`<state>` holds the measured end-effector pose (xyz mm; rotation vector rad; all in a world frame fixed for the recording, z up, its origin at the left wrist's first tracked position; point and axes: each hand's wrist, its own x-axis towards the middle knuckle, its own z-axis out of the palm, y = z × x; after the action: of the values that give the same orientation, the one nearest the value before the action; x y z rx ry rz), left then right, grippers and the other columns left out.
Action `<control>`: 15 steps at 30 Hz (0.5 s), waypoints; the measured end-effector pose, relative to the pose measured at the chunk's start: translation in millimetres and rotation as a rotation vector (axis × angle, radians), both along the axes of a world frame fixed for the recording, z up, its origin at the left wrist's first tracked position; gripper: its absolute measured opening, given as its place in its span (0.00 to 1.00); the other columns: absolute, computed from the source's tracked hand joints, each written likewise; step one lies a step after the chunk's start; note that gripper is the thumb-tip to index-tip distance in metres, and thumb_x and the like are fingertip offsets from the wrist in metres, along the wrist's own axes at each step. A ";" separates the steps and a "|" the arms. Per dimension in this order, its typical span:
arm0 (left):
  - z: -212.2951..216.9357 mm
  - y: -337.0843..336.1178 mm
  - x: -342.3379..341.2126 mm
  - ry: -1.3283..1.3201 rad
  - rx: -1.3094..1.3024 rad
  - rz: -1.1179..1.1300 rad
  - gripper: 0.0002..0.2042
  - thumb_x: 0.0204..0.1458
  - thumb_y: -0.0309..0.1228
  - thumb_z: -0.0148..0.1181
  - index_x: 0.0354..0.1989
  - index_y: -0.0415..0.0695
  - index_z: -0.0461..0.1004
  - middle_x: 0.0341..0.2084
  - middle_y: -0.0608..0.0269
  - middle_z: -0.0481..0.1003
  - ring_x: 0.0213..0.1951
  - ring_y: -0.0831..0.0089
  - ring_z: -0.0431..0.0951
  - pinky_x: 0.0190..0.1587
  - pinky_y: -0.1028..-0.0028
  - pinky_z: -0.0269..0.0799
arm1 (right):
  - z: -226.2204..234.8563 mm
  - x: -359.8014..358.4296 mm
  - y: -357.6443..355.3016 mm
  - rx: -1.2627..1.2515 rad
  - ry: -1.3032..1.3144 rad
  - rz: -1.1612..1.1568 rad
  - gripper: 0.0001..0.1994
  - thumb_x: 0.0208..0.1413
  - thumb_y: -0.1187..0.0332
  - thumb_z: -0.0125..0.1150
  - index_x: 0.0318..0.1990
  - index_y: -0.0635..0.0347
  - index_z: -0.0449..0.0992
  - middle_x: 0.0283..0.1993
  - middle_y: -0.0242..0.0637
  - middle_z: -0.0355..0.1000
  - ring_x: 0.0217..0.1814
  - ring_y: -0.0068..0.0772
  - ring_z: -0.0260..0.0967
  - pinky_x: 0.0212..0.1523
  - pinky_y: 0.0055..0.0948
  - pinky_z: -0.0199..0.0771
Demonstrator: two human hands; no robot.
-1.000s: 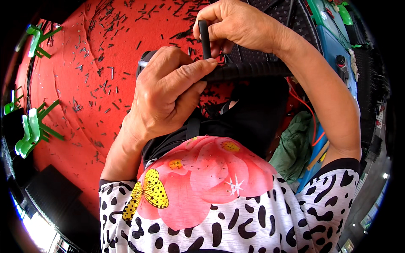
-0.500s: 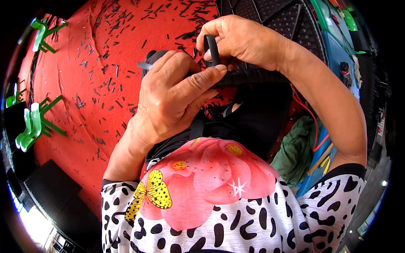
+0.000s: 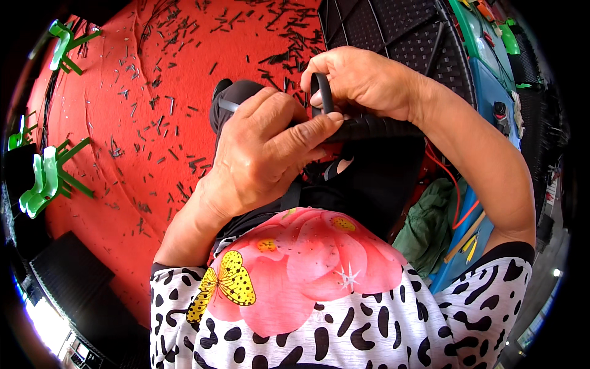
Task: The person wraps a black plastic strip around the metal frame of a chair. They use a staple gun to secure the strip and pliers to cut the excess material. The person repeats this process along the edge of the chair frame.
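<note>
Two hands on black strap (image 3: pixel 321 92): right hand (image 3: pixel 362 80) pinches loop upright; left hand (image 3: pixel 264 147) clamps woven rim (image 3: pixel 375 128), steadying it.

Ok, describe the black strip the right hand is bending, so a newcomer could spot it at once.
Start from the red mat strewn with dark offcuts, then look to its right, where both hands meet. The black strip arcs up out of the right hand, above the left hand. Unlike the woven black panel behind, it is one smooth loop.

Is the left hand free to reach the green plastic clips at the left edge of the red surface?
Probably not right now: the left hand is clamped on the black woven piece. The red surface toward the green clips holds only small dark scraps.
</note>
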<state>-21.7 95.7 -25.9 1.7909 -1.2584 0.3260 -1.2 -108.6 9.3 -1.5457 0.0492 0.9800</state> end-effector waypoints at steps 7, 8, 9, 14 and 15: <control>-1.0 3.1 0.9 0.007 0.013 -0.030 0.21 0.37 0.29 0.66 0.44 0.39 0.77 0.23 0.61 0.68 0.25 0.65 0.69 0.27 0.69 0.65 | -0.7 -1.5 5.2 -0.020 -0.012 0.020 0.07 0.47 0.77 0.57 0.36 0.65 0.71 0.27 0.29 0.69 0.28 0.16 0.67 0.29 0.17 0.68; -1.4 3.1 1.3 0.009 0.011 -0.033 0.21 0.37 0.29 0.66 0.44 0.39 0.77 0.23 0.61 0.68 0.25 0.65 0.69 0.27 0.69 0.65 | -1.7 -0.9 5.7 -0.074 -0.045 0.078 0.07 0.46 0.77 0.57 0.35 0.65 0.72 0.27 0.29 0.69 0.29 0.16 0.67 0.30 0.17 0.68; -1.8 3.1 1.7 0.011 0.010 -0.036 0.21 0.37 0.29 0.66 0.44 0.39 0.77 0.23 0.61 0.68 0.25 0.65 0.69 0.27 0.69 0.65 | -3.4 -0.1 6.7 -0.128 -0.078 0.135 0.07 0.46 0.78 0.58 0.35 0.65 0.72 0.27 0.29 0.70 0.29 0.16 0.67 0.30 0.17 0.68; -5.2 1.9 0.7 0.011 -0.003 -0.021 0.21 0.37 0.28 0.66 0.44 0.39 0.77 0.23 0.60 0.68 0.25 0.65 0.69 0.27 0.69 0.65 | 2.0 2.9 9.4 -0.191 -0.142 0.340 0.10 0.43 0.79 0.55 0.37 0.66 0.74 0.30 0.30 0.71 0.33 0.19 0.66 0.35 0.21 0.68; -4.8 1.7 1.1 0.016 -0.007 -0.027 0.21 0.37 0.28 0.66 0.44 0.39 0.77 0.23 0.60 0.68 0.25 0.65 0.69 0.27 0.69 0.65 | 1.0 2.9 7.5 -0.183 -0.171 0.356 0.11 0.43 0.78 0.55 0.37 0.66 0.74 0.30 0.30 0.71 0.34 0.19 0.66 0.37 0.21 0.68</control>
<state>-20.6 97.5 -30.7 1.7655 -1.2673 0.3002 1.7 -101.1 10.3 -1.8418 -0.2722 1.1403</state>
